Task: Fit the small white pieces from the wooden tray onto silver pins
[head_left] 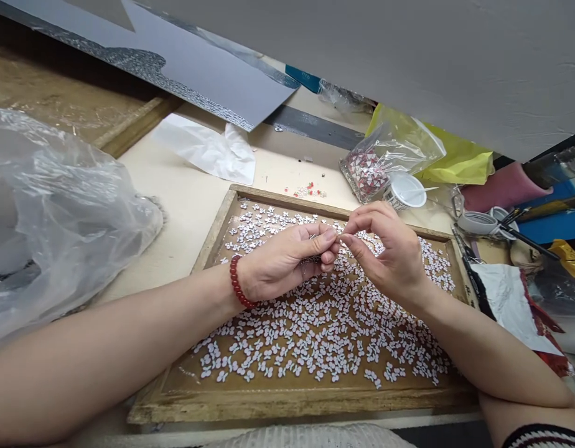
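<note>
A shallow wooden tray [287,401] lies in front of me, strewn with several small white flower-shaped pieces [325,330]. Both hands hover over its far half. My left hand [287,261], with a red bead bracelet [238,283] on the wrist, is curled round a small metal item that I cannot make out. My right hand [385,252] pinches something tiny between thumb and forefinger, right against the left hand's fingertips. What the pinch holds is too small to name.
A large clear plastic bag [58,211] fills the left. Beyond the tray lie white tissue [213,149], a bag of red-and-white pieces [376,165], a white lidded jar [406,191] and a yellow bag [460,162]. Tools, lids and paper crowd the right edge [502,261].
</note>
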